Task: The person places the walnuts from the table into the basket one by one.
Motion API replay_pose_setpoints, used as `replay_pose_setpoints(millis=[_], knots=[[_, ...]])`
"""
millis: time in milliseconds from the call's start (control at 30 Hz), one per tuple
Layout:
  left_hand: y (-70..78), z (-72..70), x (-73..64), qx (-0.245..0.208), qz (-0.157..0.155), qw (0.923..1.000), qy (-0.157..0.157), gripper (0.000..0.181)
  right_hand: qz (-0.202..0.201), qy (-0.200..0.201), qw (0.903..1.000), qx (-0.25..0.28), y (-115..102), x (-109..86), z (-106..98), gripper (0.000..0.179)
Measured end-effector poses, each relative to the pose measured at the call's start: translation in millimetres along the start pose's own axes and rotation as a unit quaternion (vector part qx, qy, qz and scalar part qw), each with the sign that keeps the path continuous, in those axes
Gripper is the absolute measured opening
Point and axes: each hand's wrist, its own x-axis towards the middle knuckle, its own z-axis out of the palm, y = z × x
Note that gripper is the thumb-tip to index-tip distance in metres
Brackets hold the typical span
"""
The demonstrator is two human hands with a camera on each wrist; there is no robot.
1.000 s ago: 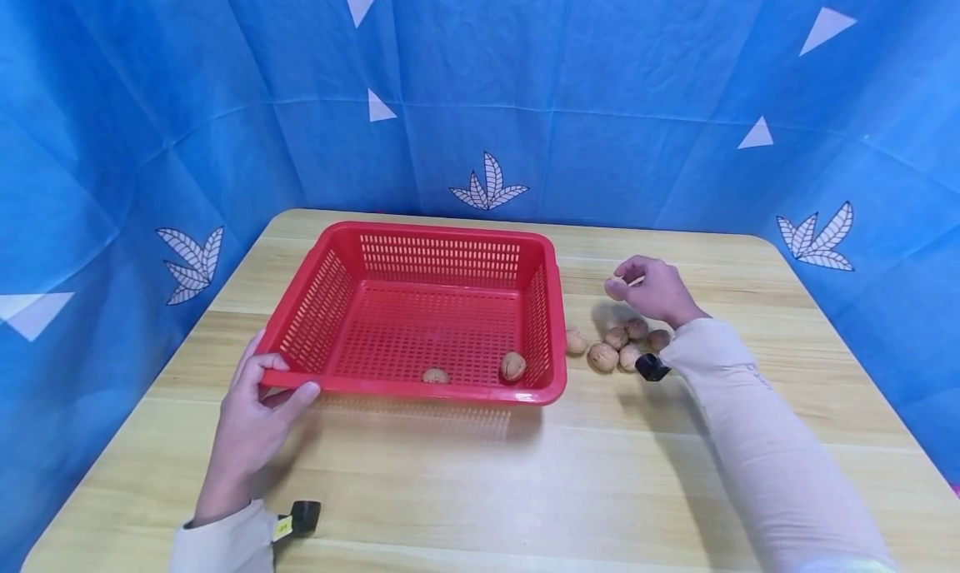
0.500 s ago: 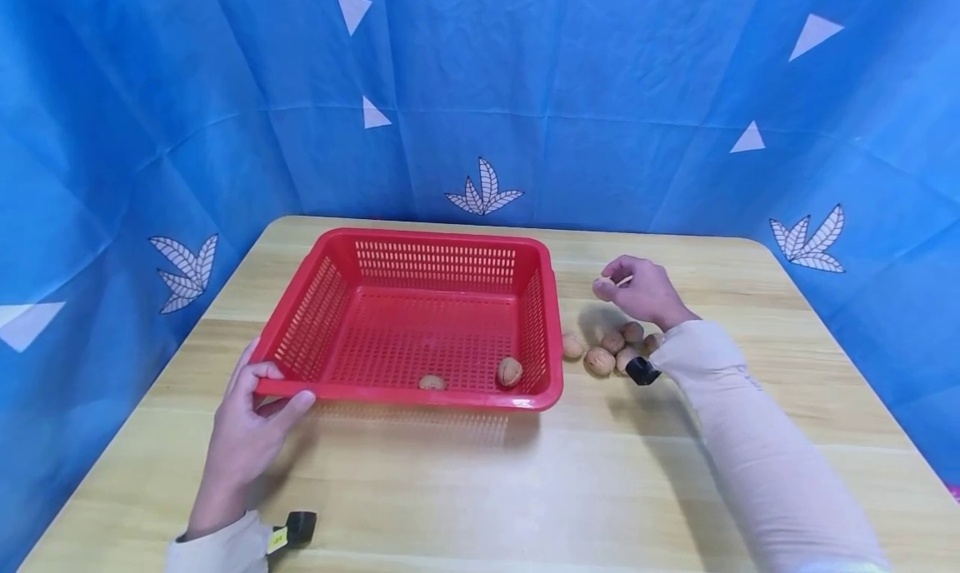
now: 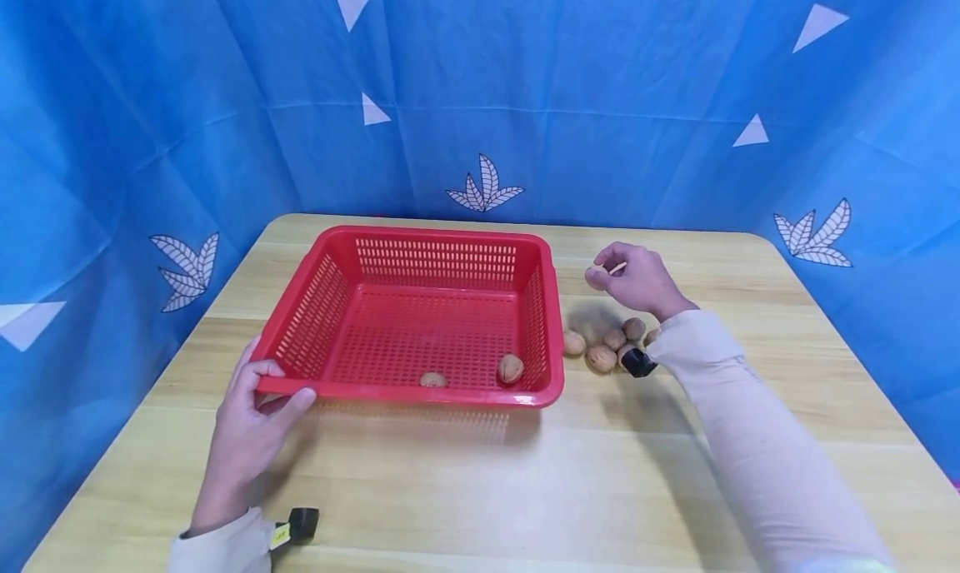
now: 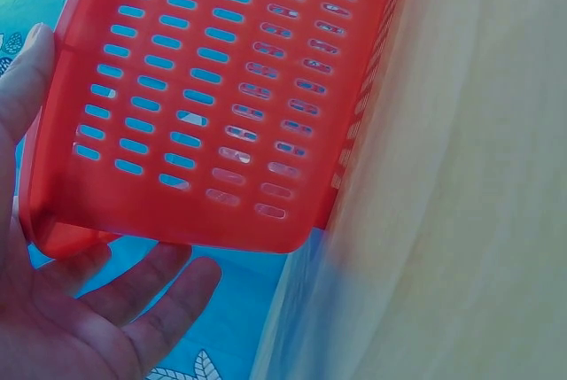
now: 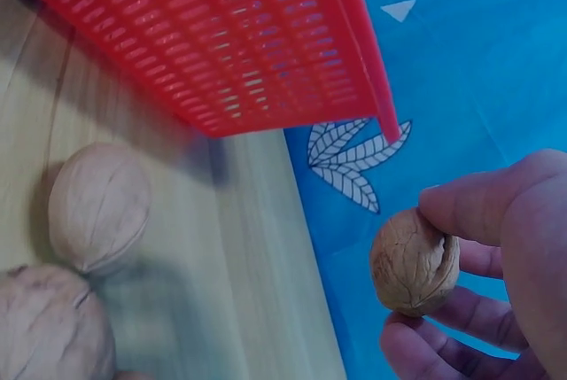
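A red plastic basket (image 3: 427,394) with slotted walls stands on the table, its near left corner gripped by my left hand (image 3: 251,427). In the left wrist view the thumb lies on the rim and the fingers (image 4: 168,296) reach under it. Two walnuts lie inside, one walnut (image 3: 511,369) by the right wall and another (image 3: 432,380) near the front wall. To the right of the basket, above the table, my right hand (image 3: 641,281) pinches a walnut (image 5: 415,262) between thumb and fingers. Several walnuts (image 3: 601,358) lie below that hand, some partly hidden by the wrist camera.
The light wooden table (image 3: 465,490) carries everything. Behind and beside it hangs a blue cloth (image 3: 600,73) with white triangles and leaf prints. A black wrist camera (image 3: 637,362) sits on the right sleeve, close over the walnut pile.
My right hand has moved slightly left, toward the basket, with the walnut in its fingers. My left hand keeps its hold on the basket's corner.
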Motion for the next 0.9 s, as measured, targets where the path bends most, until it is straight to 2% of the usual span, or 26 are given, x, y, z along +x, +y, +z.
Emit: replay_pose_setpoints(millis=[567, 900], knots=[[0.3, 0.1, 1.7, 0.002, 0.009, 1.0000, 0.002, 0.041, -0.048, 0.031, 0.9984, -0.001, -26.0, 7.3, 2.4, 0.027], [-1.3, -1.0, 2.2, -0.004, 0.015, 0.9999, -0.001, 0.040, -0.041, 0.025, 0.9988, 0.010, -42.4, 11.6, 5.2, 0.027]])
